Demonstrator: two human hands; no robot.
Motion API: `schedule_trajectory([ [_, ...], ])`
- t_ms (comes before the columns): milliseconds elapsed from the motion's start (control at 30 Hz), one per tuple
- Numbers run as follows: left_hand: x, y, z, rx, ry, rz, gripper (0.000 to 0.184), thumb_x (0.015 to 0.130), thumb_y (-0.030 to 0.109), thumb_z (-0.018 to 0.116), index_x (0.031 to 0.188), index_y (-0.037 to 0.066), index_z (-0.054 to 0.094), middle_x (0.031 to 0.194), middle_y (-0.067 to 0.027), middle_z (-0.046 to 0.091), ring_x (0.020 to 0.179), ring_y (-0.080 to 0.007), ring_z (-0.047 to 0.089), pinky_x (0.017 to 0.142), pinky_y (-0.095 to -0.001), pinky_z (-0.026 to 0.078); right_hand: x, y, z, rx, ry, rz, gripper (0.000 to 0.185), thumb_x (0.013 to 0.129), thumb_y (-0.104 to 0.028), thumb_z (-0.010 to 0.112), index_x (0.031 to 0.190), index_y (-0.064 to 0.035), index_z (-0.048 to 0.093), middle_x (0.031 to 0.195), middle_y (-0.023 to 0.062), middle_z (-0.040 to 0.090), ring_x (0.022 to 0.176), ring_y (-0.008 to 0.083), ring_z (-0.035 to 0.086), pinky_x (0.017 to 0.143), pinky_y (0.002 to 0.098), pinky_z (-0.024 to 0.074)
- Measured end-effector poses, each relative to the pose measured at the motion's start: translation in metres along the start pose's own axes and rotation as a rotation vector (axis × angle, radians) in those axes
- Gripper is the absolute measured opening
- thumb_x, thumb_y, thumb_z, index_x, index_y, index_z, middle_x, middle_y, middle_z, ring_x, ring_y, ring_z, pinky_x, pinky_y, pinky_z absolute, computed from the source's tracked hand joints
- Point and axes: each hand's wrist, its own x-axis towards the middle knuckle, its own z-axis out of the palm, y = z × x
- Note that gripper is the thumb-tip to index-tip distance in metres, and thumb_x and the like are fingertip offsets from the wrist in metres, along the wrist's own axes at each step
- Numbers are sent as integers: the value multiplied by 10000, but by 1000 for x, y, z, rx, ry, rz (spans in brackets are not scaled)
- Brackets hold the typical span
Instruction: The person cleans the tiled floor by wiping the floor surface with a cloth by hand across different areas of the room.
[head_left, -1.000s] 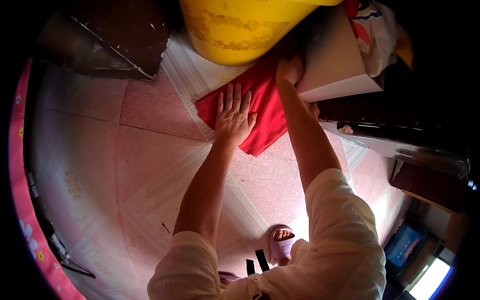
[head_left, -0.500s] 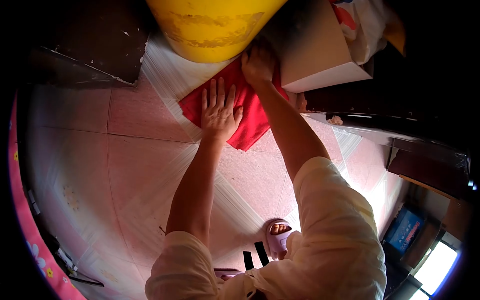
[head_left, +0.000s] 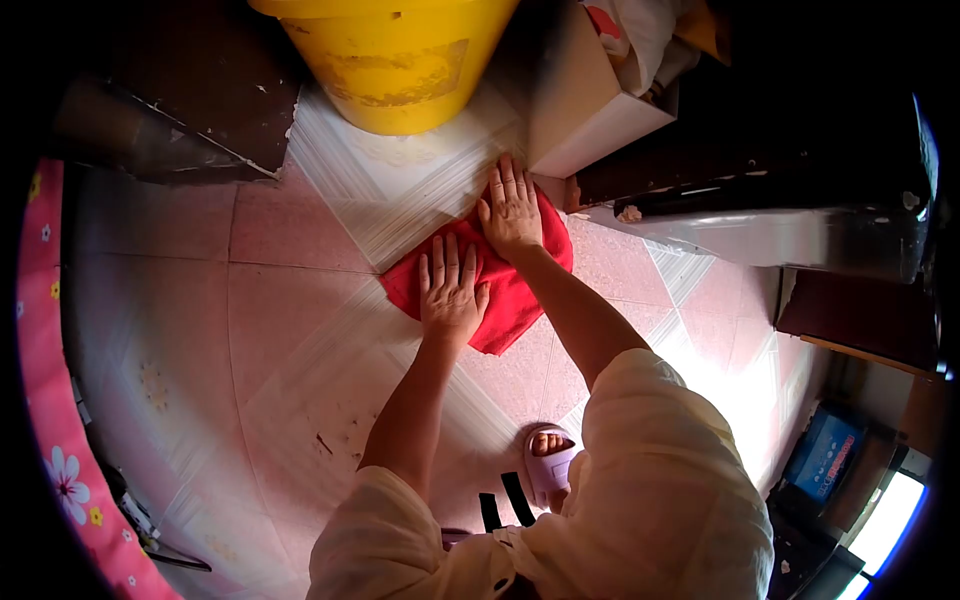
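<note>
Bag (head_left: 648, 40) in box (head_left: 575, 108); bucket (head_left: 395, 72) near red cloth (head_left: 506, 312)

- I'm facing a pink tiled floor (head_left: 290, 225), pale striped bands (head_left: 350, 190) crossing it.
- Dark, chipped furniture (head_left: 215, 95) is standing ahead on my left.
- Bright light (head_left: 735, 385) is washing the floor to my right.

Parts of the red cloth (head_left: 500, 312) are covered by the left hand (head_left: 452, 297) and right hand (head_left: 513, 217), so both palms are hidden too. Top of the yellow bucket (head_left: 395, 75) gets chopped off by the upper edge, same with the white bag (head_left: 645, 40). One sandal (head_left: 455, 537) is mostly blocked by the pale shirt (head_left: 670, 480), the pink flowered fabric (head_left: 65, 440) is cut off down low, and the lettering on the blue box (head_left: 825, 455) can't be read, way too tiny.
</note>
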Motion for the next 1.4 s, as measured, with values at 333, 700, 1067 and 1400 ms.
schedule_trajectory([
  [333, -17, 14, 4, -8, -31, 52, 686, 905, 453, 599, 1479, 106, 453, 1590, -212, 304, 1495, -376, 236, 1210, -551, 170, -40, 22, -22, 135, 91, 16, 665, 913, -249, 609, 1480, 5, 373, 1580, 207, 307, 1456, 394, 288, 1200, 512, 232],
  [700, -3, -5, -3, -71, -38, 266, 727, 869, 450, 660, 1474, 101, 459, 1607, -206, 272, 1505, -373, 216, 1215, -543, 172, -67, 17, -18, 20, 17, 222, 686, 948, -318, 548, 1487, 50, 339, 1593, 222, 284, 1480, 370, 262, 1219, 458, 209],
  [1067, -78, -29, -33, -157, -156, 387, 677, 859, 401, 708, 1446, 148, 486, 1597, -186, 297, 1490, -368, 253, 1196, -550, 224, -156, -29, -26, -81, -16, 490, 702, 988, -391, 469, 1527, 24, 298, 1629, 221, 213, 1519, 364, 180, 1246, 480, 111],
  [1400, -182, -84, -76, -122, -254, 351, 692, 809, 411, 739, 1419, 155, 534, 1584, -177, 330, 1489, -347, 271, 1203, -536, 238, -235, -133, -35, 5, -151, 449, 792, 954, -389, 543, 1546, 36, 233, 1638, 245, 154, 1527, 390, 121, 1233, 528, 89],
])
